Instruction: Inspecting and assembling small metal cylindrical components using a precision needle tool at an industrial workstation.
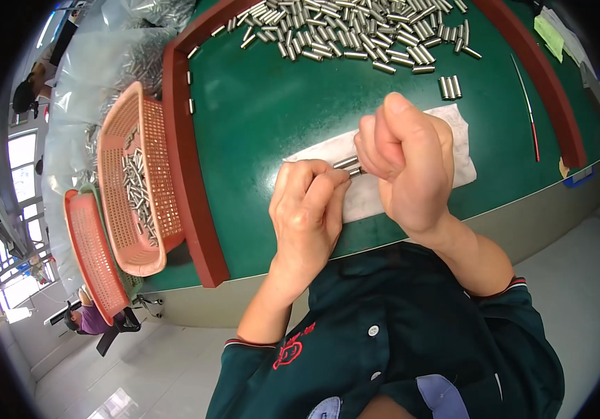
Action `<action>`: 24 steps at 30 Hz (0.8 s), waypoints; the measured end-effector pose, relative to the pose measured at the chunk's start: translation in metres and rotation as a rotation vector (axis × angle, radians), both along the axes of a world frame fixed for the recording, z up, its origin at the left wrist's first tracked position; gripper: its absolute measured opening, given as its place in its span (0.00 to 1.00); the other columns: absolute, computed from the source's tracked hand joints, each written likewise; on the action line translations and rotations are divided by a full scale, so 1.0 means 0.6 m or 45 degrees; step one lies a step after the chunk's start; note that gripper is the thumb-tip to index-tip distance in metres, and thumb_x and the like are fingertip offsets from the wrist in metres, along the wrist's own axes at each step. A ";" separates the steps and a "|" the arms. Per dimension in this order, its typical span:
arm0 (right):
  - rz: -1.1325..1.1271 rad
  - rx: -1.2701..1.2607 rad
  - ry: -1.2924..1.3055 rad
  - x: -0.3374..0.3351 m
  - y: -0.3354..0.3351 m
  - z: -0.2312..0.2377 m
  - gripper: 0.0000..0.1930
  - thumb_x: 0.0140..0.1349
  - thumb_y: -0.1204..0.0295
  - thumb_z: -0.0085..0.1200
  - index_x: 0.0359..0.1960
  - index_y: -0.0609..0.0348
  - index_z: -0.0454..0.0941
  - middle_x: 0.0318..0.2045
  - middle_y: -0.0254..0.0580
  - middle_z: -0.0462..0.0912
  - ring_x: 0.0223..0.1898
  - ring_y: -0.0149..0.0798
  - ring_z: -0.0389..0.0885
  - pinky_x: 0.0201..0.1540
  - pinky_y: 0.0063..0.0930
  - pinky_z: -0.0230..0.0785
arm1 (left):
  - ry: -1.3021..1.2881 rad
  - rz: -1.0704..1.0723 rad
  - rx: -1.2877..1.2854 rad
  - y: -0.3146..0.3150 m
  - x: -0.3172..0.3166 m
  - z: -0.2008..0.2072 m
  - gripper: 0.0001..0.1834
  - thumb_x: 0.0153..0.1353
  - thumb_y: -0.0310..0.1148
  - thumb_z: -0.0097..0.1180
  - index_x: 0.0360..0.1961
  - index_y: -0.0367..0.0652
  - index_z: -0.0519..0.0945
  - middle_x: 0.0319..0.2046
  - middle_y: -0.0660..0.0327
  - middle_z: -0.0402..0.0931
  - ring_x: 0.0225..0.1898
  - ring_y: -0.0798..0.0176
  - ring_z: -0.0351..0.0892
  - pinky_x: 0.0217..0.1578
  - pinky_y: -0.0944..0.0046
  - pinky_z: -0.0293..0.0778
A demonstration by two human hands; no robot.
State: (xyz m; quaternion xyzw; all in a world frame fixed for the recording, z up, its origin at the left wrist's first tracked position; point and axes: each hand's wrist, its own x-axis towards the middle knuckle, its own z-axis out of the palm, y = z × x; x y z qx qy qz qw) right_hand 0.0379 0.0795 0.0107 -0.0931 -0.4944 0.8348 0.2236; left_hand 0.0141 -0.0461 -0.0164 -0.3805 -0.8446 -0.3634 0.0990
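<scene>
Several small shiny metal cylinders (347, 164) lie side by side between my two hands, over a white cloth (462, 143). My left hand (305, 213) is closed, its thumb and fingertips pinching the near ends of these cylinders. From the right, my right hand (412, 164) is closed with fingers curled and thumb raised, and the cylinders' other ends meet its fingers. Its palm side and part of the cylinders are hidden. Beyond the cloth, a short row of metal cylinders (449, 88) lies on the green tabletop (244, 126).
A big heap of metal cylinders (356, 31) covers the far tabletop. Red-brown raised edges (187, 160) border it. At left stand a pink basket (164, 174) holding metal pieces, a second basket (90, 251) and plastic bags (83, 77). A thin red-handled tool (535, 136) lies right.
</scene>
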 end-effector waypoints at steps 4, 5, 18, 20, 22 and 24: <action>0.042 -0.198 0.122 0.020 0.018 0.005 0.22 0.64 0.68 0.30 0.08 0.52 0.51 0.06 0.28 0.52 0.10 0.24 0.42 0.15 0.21 0.39 | -0.063 -0.011 0.031 -0.007 0.012 0.012 0.08 0.40 0.17 0.58 0.24 0.37 0.75 0.26 0.60 0.71 0.29 0.59 0.69 0.29 0.65 0.66; 0.022 -0.206 0.150 0.025 0.022 0.010 0.22 0.64 0.68 0.30 0.08 0.51 0.51 0.06 0.28 0.52 0.10 0.23 0.42 0.14 0.21 0.39 | -0.116 -0.001 0.094 -0.010 0.016 0.018 0.07 0.41 0.17 0.58 0.24 0.37 0.75 0.27 0.60 0.72 0.30 0.59 0.70 0.29 0.66 0.66; -0.031 -0.269 0.194 -0.003 0.028 0.015 0.22 0.63 0.68 0.34 0.09 0.53 0.51 0.07 0.27 0.53 0.11 0.21 0.45 0.13 0.19 0.39 | -0.080 0.059 -0.137 0.007 -0.009 0.021 0.07 0.41 0.21 0.60 0.26 0.38 0.77 0.23 0.60 0.69 0.25 0.59 0.67 0.27 0.63 0.65; -0.025 -0.241 0.184 -0.009 0.027 0.012 0.22 0.64 0.67 0.31 0.09 0.51 0.50 0.06 0.29 0.52 0.10 0.23 0.43 0.13 0.20 0.39 | -0.110 0.028 -0.149 0.012 -0.014 0.016 0.07 0.42 0.21 0.60 0.25 0.38 0.77 0.23 0.60 0.69 0.24 0.59 0.66 0.26 0.63 0.65; -0.038 -0.238 0.163 -0.013 0.028 0.007 0.22 0.64 0.67 0.31 0.09 0.51 0.50 0.06 0.29 0.52 0.10 0.23 0.43 0.13 0.20 0.39 | -0.051 0.009 -0.141 0.017 -0.017 0.013 0.06 0.42 0.21 0.60 0.24 0.38 0.77 0.22 0.60 0.69 0.24 0.59 0.66 0.25 0.63 0.64; -0.045 -0.234 0.140 -0.015 0.028 0.004 0.22 0.64 0.67 0.32 0.09 0.51 0.50 0.06 0.29 0.52 0.10 0.23 0.43 0.13 0.20 0.38 | -0.061 0.008 -0.131 0.019 -0.018 0.011 0.06 0.42 0.21 0.59 0.24 0.38 0.77 0.22 0.60 0.69 0.24 0.59 0.66 0.25 0.63 0.64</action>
